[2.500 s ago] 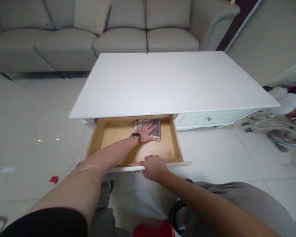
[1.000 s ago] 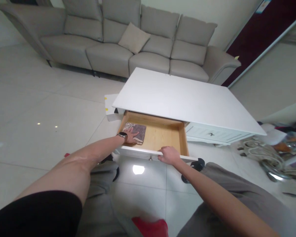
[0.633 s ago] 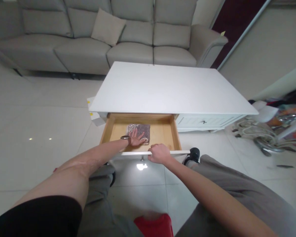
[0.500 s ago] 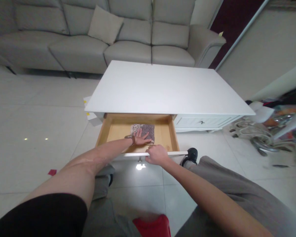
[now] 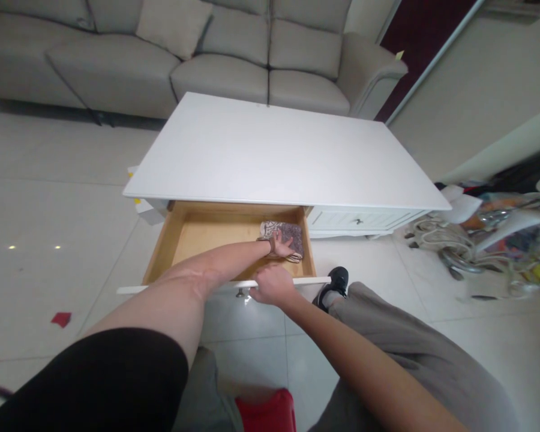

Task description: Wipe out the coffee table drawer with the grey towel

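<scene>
A white coffee table [image 5: 279, 150] has its left wooden drawer [image 5: 198, 234] pulled out. Inside the drawer, at its right side, lies a folded grey patterned cloth [image 5: 291, 233]. My left hand [image 5: 282, 246] rests flat on that cloth with its fingers spread; a watch sits on the wrist. My right hand [image 5: 272, 285] is curled over the drawer's white front edge, just right of the small knob [image 5: 240, 293].
A second, shut drawer [image 5: 357, 219] sits to the right. A grey sofa [image 5: 198, 54] with a cushion stands behind the table. Cables and clutter [image 5: 490, 240] lie on the tiled floor at right. My knee and dark shoe [image 5: 335, 282] are near the drawer.
My left hand has slid the cloth across the drawer floor to its right side. My right hand has stayed on the drawer's front edge. The camera view has shifted.
</scene>
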Tool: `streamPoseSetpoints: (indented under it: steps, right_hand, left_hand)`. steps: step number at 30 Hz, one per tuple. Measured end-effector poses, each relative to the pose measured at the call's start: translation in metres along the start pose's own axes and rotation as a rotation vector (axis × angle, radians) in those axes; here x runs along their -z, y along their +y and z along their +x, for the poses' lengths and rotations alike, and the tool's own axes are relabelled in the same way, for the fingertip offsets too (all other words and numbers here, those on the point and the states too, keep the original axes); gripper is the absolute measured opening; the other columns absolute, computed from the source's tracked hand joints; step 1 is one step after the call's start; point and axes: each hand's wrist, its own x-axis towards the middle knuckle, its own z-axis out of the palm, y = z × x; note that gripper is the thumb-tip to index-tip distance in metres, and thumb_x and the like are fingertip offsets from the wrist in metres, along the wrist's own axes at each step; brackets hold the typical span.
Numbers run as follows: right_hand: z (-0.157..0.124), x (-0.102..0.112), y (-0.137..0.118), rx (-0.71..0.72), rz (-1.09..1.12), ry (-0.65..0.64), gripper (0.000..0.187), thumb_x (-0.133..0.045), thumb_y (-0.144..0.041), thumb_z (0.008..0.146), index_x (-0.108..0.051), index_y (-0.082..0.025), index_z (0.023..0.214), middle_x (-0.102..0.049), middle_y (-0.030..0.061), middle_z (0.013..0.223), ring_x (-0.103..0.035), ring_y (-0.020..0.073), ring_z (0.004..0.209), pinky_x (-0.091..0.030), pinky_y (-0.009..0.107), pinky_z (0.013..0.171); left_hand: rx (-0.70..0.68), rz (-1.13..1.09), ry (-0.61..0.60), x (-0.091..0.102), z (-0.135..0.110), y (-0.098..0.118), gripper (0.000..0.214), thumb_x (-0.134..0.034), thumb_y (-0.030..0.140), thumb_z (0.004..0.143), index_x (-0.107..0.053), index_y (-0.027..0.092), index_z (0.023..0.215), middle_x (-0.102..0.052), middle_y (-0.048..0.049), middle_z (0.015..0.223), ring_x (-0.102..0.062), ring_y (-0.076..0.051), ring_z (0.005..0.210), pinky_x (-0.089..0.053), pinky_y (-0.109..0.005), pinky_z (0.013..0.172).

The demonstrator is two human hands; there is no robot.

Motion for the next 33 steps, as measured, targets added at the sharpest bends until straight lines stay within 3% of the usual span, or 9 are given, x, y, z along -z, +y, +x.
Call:
streamPoseSetpoints:
  steps: [4, 7, 10, 13, 18, 20, 24, 28, 33]
  right_hand:
    - [0.000, -0.001, 0.001, 0.023, -0.006, -0.001, 0.033, -0.057, -0.040, 0.088, -0.077, -0.017, 0.099, -0.076, 0.0118, 0.097, -0.071, 0.0258, 0.089, -0.051, 0.034, 0.074]
    - [0.000, 0.000, 0.001, 0.028, -0.015, -0.011, 0.035, -0.056, -0.042, 0.089, -0.078, -0.016, 0.100, -0.076, 0.0121, 0.098, -0.071, 0.0260, 0.091, -0.052, 0.034, 0.075]
    - [0.000, 0.001, 0.001, 0.020, -0.010, -0.032, 0.036, -0.056, -0.042, 0.090, -0.077, -0.017, 0.103, -0.076, 0.0128, 0.100, -0.070, 0.0259, 0.094, -0.052, 0.033, 0.078]
    - [-0.001, 0.002, 0.000, 0.003, 0.009, -0.034, 0.034, -0.057, -0.040, 0.090, -0.077, -0.016, 0.102, -0.076, 0.0138, 0.101, -0.071, 0.0256, 0.094, -0.052, 0.033, 0.079]
    - [-0.003, 0.000, -0.003, 0.004, 0.027, -0.012, 0.031, -0.059, -0.040, 0.089, -0.077, -0.017, 0.100, -0.076, 0.0136, 0.103, -0.071, 0.0267, 0.094, -0.053, 0.034, 0.080]
    - [-0.004, -0.001, -0.004, -0.019, 0.031, -0.017, 0.033, -0.059, -0.041, 0.089, -0.077, -0.018, 0.103, -0.077, 0.0124, 0.102, -0.072, 0.0273, 0.093, -0.054, 0.036, 0.079]
    - [-0.007, -0.002, -0.006, -0.050, 0.031, -0.032, 0.036, -0.059, -0.042, 0.089, -0.077, -0.018, 0.108, -0.078, 0.0116, 0.103, -0.073, 0.0282, 0.092, -0.055, 0.035, 0.077]
    - [-0.007, -0.001, -0.007, -0.052, 0.022, -0.033, 0.036, -0.058, -0.042, 0.089, -0.079, -0.019, 0.109, -0.078, 0.0128, 0.106, -0.073, 0.0281, 0.095, -0.054, 0.035, 0.080]
    - [-0.007, 0.000, -0.008, -0.065, -0.013, -0.032, 0.038, -0.058, -0.043, 0.089, -0.079, -0.020, 0.110, -0.078, 0.0132, 0.103, -0.073, 0.0282, 0.093, -0.053, 0.035, 0.079]
  left_hand:
    - [0.026, 0.000, 0.010, 0.028, 0.006, -0.009, 0.063, -0.041, 0.059, 0.094, -0.051, 0.033, 0.150, -0.033, -0.0135, 0.166, -0.028, -0.043, 0.151, -0.023, -0.070, 0.116]
    - [-0.229, 0.076, 0.080, 0.037, 0.001, -0.028, 0.067, -0.057, 0.054, 0.088, -0.043, 0.044, 0.153, -0.022, -0.0013, 0.171, -0.013, -0.034, 0.157, -0.008, -0.060, 0.124]
    - [-0.430, 0.173, 0.093, 0.028, -0.005, -0.041, 0.065, -0.057, 0.058, 0.088, -0.043, 0.050, 0.151, -0.014, 0.0058, 0.173, 0.001, -0.036, 0.158, 0.001, -0.064, 0.123]
    - [-0.395, 0.167, 0.083, 0.009, -0.009, -0.041, 0.061, -0.049, 0.061, 0.092, -0.043, 0.048, 0.152, -0.011, 0.0041, 0.173, 0.001, -0.042, 0.157, -0.003, -0.071, 0.119]
    - [-0.446, 0.116, 0.077, -0.011, -0.023, -0.028, 0.063, -0.055, 0.058, 0.091, -0.051, 0.038, 0.151, -0.015, -0.0030, 0.173, -0.015, -0.049, 0.152, -0.015, -0.071, 0.117]
    - [-0.477, 0.091, 0.072, -0.015, -0.031, -0.024, 0.061, -0.063, 0.053, 0.087, -0.055, 0.041, 0.147, -0.020, -0.0011, 0.172, -0.020, -0.050, 0.150, -0.018, -0.071, 0.117]
    - [-0.473, 0.098, 0.020, -0.021, -0.045, -0.024, 0.061, -0.071, 0.025, 0.081, -0.062, 0.047, 0.137, -0.037, 0.0042, 0.165, -0.023, -0.043, 0.151, -0.022, -0.067, 0.118]
    - [-0.497, 0.111, 0.050, -0.025, -0.057, -0.037, 0.053, -0.066, 0.016, 0.082, -0.068, 0.040, 0.129, -0.046, 0.0016, 0.159, -0.022, -0.040, 0.152, -0.018, -0.066, 0.121]
    - [-0.449, 0.171, 0.062, -0.021, -0.081, -0.066, 0.056, -0.066, 0.030, 0.085, -0.060, 0.041, 0.140, -0.033, 0.0013, 0.167, -0.015, -0.042, 0.155, -0.018, -0.065, 0.121]
